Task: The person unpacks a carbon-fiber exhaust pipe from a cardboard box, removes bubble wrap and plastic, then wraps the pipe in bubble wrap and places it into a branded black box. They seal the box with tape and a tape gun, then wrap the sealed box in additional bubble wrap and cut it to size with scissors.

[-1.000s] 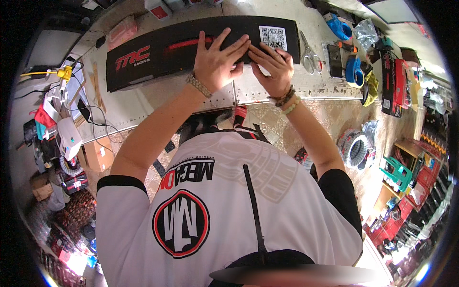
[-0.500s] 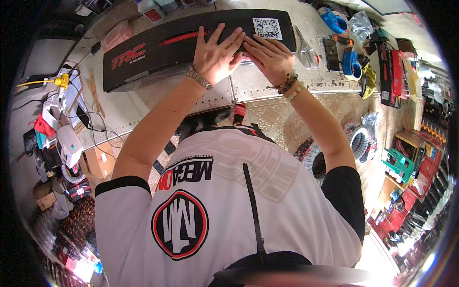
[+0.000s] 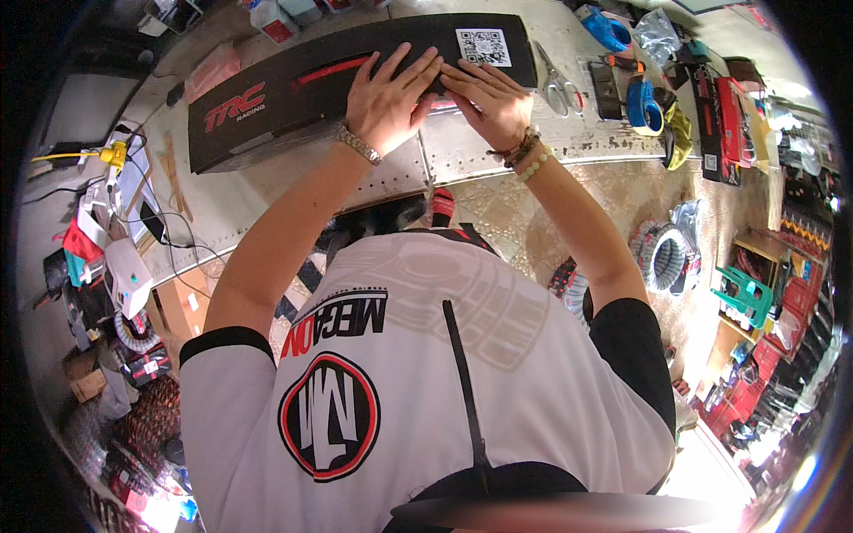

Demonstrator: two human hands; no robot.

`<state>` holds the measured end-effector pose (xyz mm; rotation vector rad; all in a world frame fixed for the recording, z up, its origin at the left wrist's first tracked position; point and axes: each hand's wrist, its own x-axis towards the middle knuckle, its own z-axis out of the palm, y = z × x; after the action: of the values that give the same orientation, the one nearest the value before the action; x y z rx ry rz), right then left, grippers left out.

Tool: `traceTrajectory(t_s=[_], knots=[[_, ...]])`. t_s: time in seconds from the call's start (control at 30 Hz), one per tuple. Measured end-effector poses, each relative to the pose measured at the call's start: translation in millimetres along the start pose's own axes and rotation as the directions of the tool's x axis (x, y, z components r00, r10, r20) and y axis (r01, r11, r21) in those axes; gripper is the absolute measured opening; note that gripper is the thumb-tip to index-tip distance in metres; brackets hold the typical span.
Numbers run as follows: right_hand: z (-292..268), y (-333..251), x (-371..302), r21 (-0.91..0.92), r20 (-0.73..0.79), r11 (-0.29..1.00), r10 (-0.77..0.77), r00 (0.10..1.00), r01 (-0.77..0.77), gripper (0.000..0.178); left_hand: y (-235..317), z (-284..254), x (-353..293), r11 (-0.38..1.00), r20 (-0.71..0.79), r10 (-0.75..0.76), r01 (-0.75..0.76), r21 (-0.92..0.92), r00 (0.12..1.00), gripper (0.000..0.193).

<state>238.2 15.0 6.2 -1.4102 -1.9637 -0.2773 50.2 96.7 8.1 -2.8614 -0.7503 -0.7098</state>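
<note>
A long black cardboard box (image 3: 293, 98) with red markings and a white square label lies across the worktable. My left hand (image 3: 391, 99) rests on its near part, fingers spread toward the far side and thumb out to the right. Beside it, my right hand (image 3: 489, 102) lies on the box below the label, its fingers stretched and close together, pointing up and left. The fingertips of both hands nearly meet. The box's near edge under my palms is partly hidden. Neither hand grips anything.
Right of the box lie scissors (image 3: 558, 84), blue tape rolls (image 3: 645, 105) and a dark flat item (image 3: 606, 91). Bottles (image 3: 272, 21) stand behind the box. At the left are a yellow plug (image 3: 114, 155) and cables. Tyres (image 3: 659, 258) sit on the floor at the right.
The box and both hands appear slightly further left and higher in the picture. My right fingers have shifted a little up and left along the box.
</note>
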Motion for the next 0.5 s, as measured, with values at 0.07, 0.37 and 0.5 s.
traceTrajectory(t_s=[0.07,0.37,0.5], knots=[[-3.7,2.7,7.8,0.003,0.032,1.0,-0.003,0.999,0.003,0.027,-3.9,1.6,5.7,1.0,-0.03,0.024,-0.023,0.013,0.999,0.043],[-3.3,8.1,26.1,-0.166,0.183,0.974,-0.125,0.975,0.156,0.029,-12.3,16.3,14.8,0.999,-0.084,0.033,-0.03,0.039,0.996,0.037],[-0.4,9.5,25.8,-0.152,0.131,0.975,-0.145,0.981,0.164,0.018,-12.5,21.1,15.9,0.999,-0.114,0.032,-0.031,0.015,0.993,0.036]])
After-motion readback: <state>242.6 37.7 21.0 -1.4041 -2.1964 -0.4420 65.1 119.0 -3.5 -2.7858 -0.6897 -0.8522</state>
